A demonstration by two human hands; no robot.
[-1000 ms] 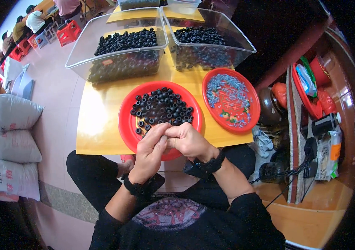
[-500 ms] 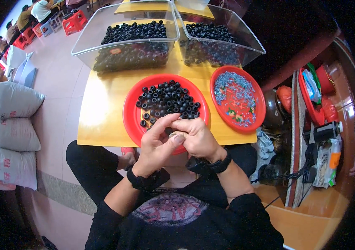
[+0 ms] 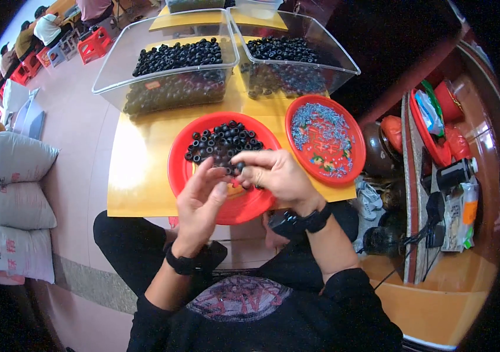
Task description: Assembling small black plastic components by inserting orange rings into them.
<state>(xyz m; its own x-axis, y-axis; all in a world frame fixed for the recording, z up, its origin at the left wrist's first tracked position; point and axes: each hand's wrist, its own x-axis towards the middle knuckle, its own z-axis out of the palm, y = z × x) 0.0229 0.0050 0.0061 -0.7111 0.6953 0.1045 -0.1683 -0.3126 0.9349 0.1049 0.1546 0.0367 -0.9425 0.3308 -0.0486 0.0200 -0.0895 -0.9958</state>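
Observation:
Over the near side of a red plate (image 3: 174,158) I hold both hands close together. The plate carries a heap of small black hollow round pieces (image 3: 229,136). My left hand (image 3: 196,202) has its fingers and thumb apart, with nothing plainly between them. My right hand (image 3: 282,179) pinches thumb and forefinger; a black piece shows at these fingertips, but whether it is gripped or lies behind them is unclear. Right of it, a second red plate (image 3: 360,154) bears many tiny bluish, see-through pieces (image 3: 314,114).
Two clear plastic bins (image 3: 165,88) (image 3: 297,70) of black pieces stand at the back of the yellow table (image 3: 135,188). White sacks (image 3: 15,202) are stacked at the left. A shelf (image 3: 411,199) with bags and a black bottle (image 3: 458,174) is at the right. People sit far left.
My hands, pressed together before, have drawn apart, and the left fingers have spread. The whole view has shifted slightly, with the table appearing a little lower and further left.

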